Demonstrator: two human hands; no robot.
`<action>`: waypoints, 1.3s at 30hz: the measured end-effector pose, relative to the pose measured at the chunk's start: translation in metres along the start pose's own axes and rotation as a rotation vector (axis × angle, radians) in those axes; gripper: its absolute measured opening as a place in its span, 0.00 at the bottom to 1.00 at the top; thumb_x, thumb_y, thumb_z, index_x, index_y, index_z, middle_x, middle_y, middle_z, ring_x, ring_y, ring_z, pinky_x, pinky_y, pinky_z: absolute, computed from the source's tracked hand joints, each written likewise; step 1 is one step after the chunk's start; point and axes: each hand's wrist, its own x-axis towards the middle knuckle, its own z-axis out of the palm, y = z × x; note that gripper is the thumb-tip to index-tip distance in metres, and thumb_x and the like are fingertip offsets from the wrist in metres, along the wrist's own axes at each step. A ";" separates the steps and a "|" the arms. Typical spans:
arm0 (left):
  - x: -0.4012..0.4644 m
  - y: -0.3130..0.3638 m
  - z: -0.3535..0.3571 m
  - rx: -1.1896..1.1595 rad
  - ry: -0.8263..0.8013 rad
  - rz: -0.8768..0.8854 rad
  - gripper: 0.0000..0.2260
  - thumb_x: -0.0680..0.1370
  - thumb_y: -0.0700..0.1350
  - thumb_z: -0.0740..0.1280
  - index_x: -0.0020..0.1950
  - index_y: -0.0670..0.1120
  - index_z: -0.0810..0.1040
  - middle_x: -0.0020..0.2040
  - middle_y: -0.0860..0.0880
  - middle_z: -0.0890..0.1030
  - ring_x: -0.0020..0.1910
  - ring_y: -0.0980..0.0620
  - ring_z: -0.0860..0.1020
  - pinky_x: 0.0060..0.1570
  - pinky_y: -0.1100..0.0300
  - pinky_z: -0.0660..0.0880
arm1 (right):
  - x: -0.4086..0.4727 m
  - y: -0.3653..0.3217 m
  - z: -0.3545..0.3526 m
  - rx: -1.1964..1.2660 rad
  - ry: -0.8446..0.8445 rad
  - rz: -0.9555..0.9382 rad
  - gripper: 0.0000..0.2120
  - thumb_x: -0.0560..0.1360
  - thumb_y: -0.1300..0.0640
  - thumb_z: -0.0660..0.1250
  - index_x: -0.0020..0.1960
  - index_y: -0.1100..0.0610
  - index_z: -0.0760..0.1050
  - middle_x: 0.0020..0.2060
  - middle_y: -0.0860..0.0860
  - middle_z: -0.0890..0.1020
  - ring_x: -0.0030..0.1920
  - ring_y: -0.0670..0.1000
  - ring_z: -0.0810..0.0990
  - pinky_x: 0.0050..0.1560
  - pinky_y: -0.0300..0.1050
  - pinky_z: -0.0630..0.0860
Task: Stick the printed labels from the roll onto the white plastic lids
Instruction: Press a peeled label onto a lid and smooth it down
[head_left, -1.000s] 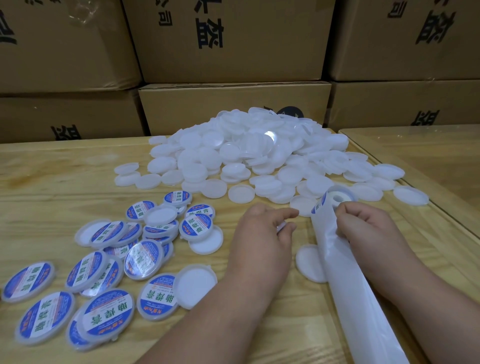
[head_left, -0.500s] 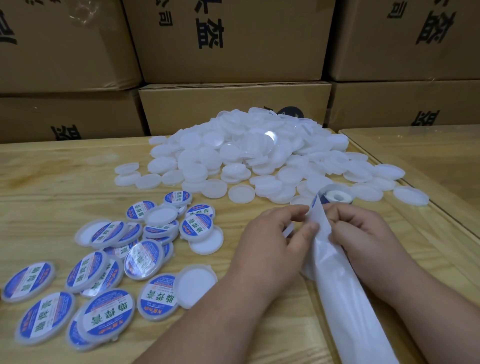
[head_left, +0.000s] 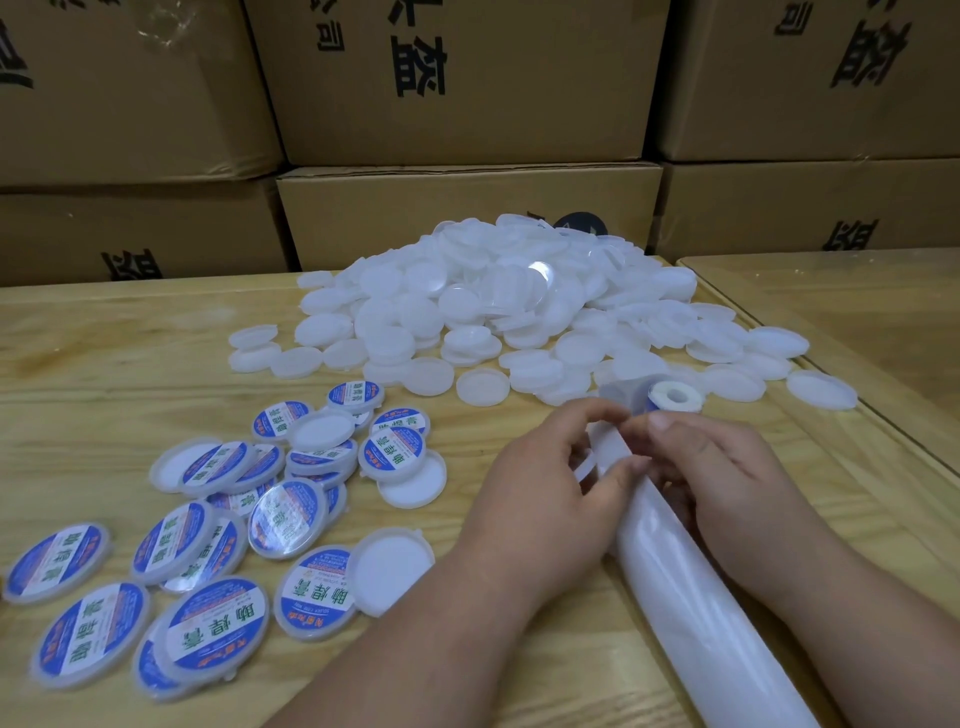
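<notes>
Head view shows my left hand (head_left: 545, 499) and right hand (head_left: 727, 478) both pinching the thin, limp backing strip (head_left: 691, 597) just below the label roll (head_left: 670, 397) on the surface (head_left: 104, 364). Labels look flimsy and sticky, so I'd lift 1 by its edge. White lids (head_left: 493, 306), light and stiff, lie heaped beyond.

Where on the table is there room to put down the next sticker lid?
Bare wood lies at the far left, between the cardboard boxes and the labelled lids. A smaller bare strip runs between those and the white lid pile. It is crowded around both hands, the label roll and the backing strip.
</notes>
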 end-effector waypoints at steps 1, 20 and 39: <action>0.000 -0.001 0.000 -0.005 0.010 0.000 0.13 0.76 0.57 0.70 0.59 0.67 0.73 0.46 0.66 0.80 0.48 0.65 0.78 0.43 0.72 0.71 | 0.000 0.000 0.001 0.002 0.026 0.013 0.26 0.74 0.39 0.61 0.47 0.63 0.81 0.32 0.66 0.77 0.29 0.55 0.74 0.30 0.45 0.69; -0.009 0.008 -0.001 -0.020 -0.128 0.233 0.11 0.77 0.46 0.68 0.56 0.60 0.80 0.45 0.73 0.79 0.45 0.67 0.77 0.45 0.76 0.69 | 0.009 0.002 -0.010 -0.215 0.414 0.144 0.11 0.73 0.49 0.64 0.46 0.55 0.80 0.32 0.52 0.84 0.34 0.48 0.83 0.43 0.48 0.77; -0.010 0.011 -0.002 -0.028 -0.208 0.208 0.18 0.72 0.61 0.71 0.60 0.67 0.70 0.46 0.58 0.79 0.44 0.58 0.77 0.44 0.64 0.74 | 0.005 -0.014 -0.006 -0.089 0.239 0.294 0.23 0.64 0.39 0.71 0.40 0.60 0.81 0.36 0.65 0.82 0.34 0.65 0.80 0.40 0.62 0.79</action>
